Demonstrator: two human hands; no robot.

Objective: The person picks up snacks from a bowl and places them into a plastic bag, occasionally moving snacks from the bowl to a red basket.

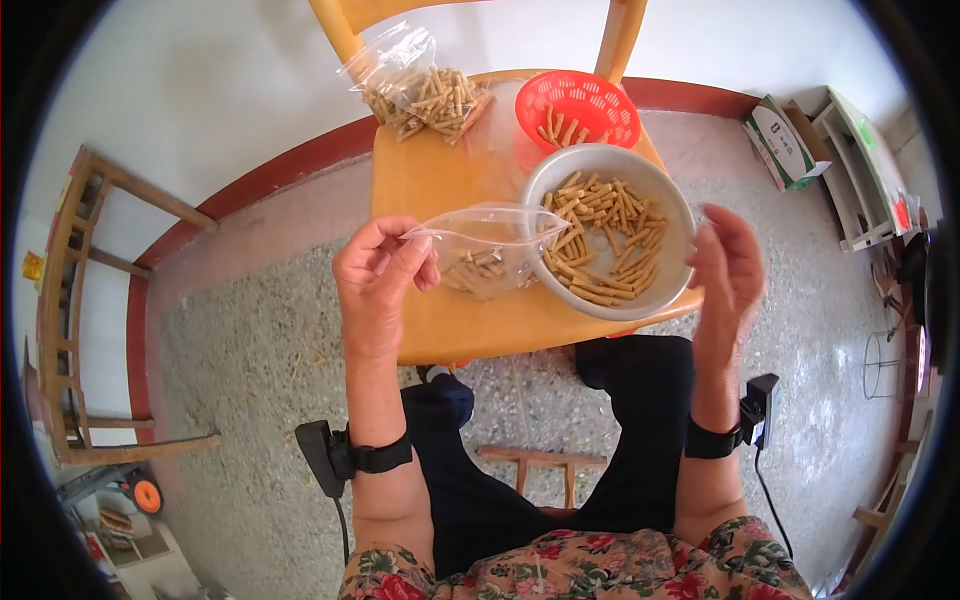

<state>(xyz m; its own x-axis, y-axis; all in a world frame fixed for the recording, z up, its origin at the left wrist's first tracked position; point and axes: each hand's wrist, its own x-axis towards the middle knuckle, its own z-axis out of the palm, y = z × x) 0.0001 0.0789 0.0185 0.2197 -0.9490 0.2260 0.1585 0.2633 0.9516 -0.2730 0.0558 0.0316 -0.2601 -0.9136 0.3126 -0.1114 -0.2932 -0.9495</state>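
My left hand (385, 270) pinches one top corner of a clear zip bag (490, 238), with some short tan sticks visible in its lower part. The bag's mouth gapes slightly, and its far side overlaps the rim of a grey bowl (683, 200). Many short tan stick pieces (600, 215) lie heaped around the inside of this bowl, with a gap near the middle. Just off the bowl's right rim is my right hand (728, 262), its fingers bent and apart with nothing visible in them. Bowl and bag rest on a wooden chair seat (440, 335).
Behind the bowl, a red plastic basket (600, 92) holds several sticks. A filled clear bag (430, 100) lies at the seat's back left. A wooden frame (75, 300) leans at the left wall; a cardboard box (785, 145) and a white shelf unit (855, 170) stand at right.
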